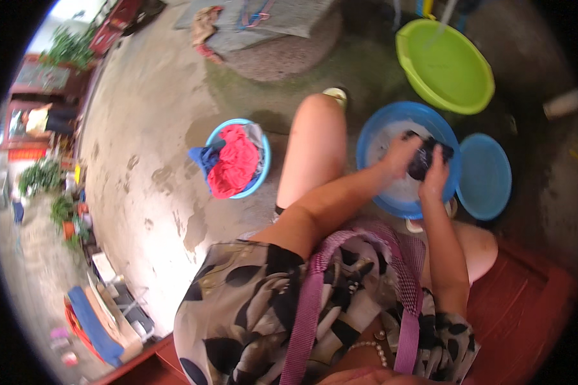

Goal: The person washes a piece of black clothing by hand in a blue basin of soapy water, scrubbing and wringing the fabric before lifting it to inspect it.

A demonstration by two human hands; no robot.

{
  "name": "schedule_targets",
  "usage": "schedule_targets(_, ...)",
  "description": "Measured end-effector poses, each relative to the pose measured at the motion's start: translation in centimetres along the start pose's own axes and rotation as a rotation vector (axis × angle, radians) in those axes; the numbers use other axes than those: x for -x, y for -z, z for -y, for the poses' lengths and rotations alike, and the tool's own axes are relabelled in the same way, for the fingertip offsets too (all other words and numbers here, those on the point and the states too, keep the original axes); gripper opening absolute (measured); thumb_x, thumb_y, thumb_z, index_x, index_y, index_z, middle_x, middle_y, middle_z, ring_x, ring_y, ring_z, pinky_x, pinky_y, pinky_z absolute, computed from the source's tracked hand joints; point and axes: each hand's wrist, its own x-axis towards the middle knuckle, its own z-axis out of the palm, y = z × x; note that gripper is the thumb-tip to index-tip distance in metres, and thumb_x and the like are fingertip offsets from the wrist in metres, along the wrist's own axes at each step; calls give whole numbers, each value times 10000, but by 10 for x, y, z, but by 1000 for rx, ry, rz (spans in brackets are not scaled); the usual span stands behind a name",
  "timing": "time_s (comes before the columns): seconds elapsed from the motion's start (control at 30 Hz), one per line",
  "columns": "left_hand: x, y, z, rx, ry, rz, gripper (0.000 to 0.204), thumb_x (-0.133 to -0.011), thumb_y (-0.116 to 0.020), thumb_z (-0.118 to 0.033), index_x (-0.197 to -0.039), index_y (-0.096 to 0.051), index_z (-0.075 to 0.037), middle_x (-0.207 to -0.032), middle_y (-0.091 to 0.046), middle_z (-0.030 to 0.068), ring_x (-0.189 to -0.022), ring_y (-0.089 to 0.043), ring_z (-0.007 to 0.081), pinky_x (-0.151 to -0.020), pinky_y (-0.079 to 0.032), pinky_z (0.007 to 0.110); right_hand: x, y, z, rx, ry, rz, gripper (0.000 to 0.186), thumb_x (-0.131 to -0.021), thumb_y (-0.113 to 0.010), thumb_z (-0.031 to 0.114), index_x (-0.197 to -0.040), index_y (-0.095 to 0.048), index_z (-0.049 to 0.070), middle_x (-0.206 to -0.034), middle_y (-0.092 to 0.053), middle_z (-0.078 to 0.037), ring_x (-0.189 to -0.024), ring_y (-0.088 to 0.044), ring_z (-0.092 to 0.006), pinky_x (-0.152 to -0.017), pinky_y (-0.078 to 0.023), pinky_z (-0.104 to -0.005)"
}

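Over here the dark cloth (421, 163) is bunched between the person's two hands, above the whitish water (397, 187) of the blue basin (365, 142). The left hand (401, 154) has its fingers closed on the cloth's left side; the right hand (434, 174) grips the right side, its fingers partly hidden. A smaller blue tub (485, 176) sits just beside, and a green basin (444, 67) just beyond.

Home courtyard, concrete ground (135, 122), potted plants (40, 178), sudsy blue basin (404, 207), laundry-filled tub (268, 153)
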Motion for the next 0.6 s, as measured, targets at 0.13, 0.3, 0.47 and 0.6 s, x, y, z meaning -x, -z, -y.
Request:
schedule_targets(0.13, 10, -12, -9, -591, -184, -87, 358, -677, -598, -155, -985, -551, 23, -829, -604, 120, -768, -585, 193, -707, -480, 304, -15, 9, -14, -321, -438, 135, 448, -868, -463, 380, -1183, -461, 62, -1114, -531, -100, -977, -552, -241, -829, -461, -365)
schedule_targets(0.3, 7, -10, 2, -857, -263, -82, 264, -620, -600, -183, -807, -581, 2, -758, -606, 206, -734, -608, 319, -683, -479, 373, -16, 15, -15, -418, -622, 294, 324, -875, -388, 364, -1078, -493, 135, -1016, -547, -56, -928, -563, -212, -801, -471, -364)
schedule_targets(0.47, 8, -6, 7, -921, -268, -65, 261, -632, -598, -183, -802, -560, 11, -732, -589, 194, -717, -597, 295, -676, -475, 363, -29, 30, -28, -344, -688, 394, 331, -865, -390, 380, -1074, -497, 147, -1013, -547, -33, -942, -549, -193, -820, -452, -352)
schedule_targets(0.6, -3, 9, 23, -906, -326, -96, 277, -664, -604, -193, -826, -526, 17, -733, -576, 163, -721, -585, 227, -654, -466, 348, -28, 29, -26, -320, -642, 438, 347, -869, -401, 390, -1085, -493, 135, -1030, -541, -38, -962, -539, -199, -849, -434, -361)
